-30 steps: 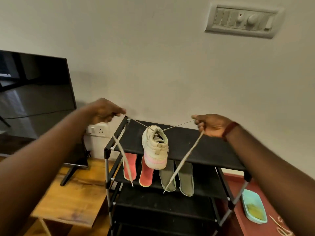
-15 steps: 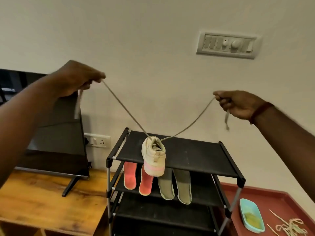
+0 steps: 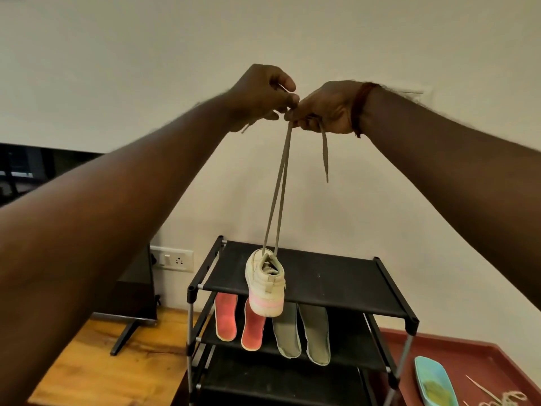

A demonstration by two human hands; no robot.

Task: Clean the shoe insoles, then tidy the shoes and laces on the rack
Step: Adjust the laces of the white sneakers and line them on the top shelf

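Evidently lace-tidying: left hand [image 3: 263,95] and right hand [image 3: 325,109] meet overhead, each grip pinching the long beige flat lace [image 3: 278,186] of the cream pink-soled sneaker [image 3: 266,284] at the top-shelf edge of the black fabric rack [image 3: 336,276]. Next, probably, crossing and knotting the ends.

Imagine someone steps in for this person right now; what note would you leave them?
Hands: left hand and right hand are raised, each pinching the lace where its strands meet.
The shoe sits on the rack's top shelf, toe overhanging the front; the lace runs taut up from it.
Done: four insoles lie on the second shelf.
Left: probably tie or tuck the lace, then seat the shoe squarely.
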